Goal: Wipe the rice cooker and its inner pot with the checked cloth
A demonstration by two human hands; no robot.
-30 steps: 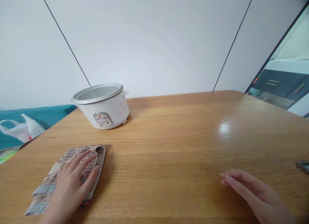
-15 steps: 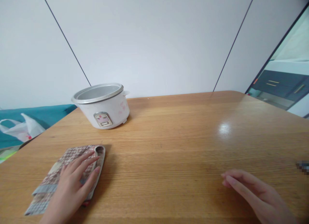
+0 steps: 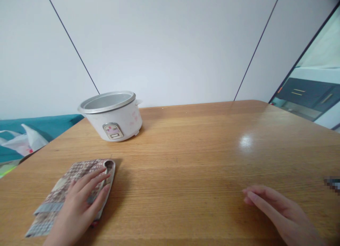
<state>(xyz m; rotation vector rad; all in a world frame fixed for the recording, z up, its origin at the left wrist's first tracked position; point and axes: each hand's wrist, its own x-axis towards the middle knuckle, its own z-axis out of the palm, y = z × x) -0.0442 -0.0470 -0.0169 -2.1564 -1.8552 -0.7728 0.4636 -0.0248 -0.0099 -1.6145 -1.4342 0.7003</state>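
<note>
A folded cloth (image 3: 63, 189), checked in brown and cream with grey-blue bands, lies at the front left of the table. My left hand (image 3: 81, 201) rests over it, open, with fingers spread toward the rolled edge on its right. Over the front right of the wooden table (image 3: 180, 182) is my right hand (image 3: 278, 210). Its thumb and fingertips are drawn together in a loose pinch, and nothing shows between them. Behind the cloth stands a white rice cooker (image 3: 117, 120) without a lid, with a grey rim and a small switch panel in front.
A pale panelled wall (image 3: 170, 47) rises behind the table. To the left is a teal seat (image 3: 61, 124) with a white plastic bag (image 3: 29, 141) on it. At the right edge sits a dark, pixelated object (image 3: 332, 183). Dark cabinets (image 3: 308, 92) show through an opening at far right.
</note>
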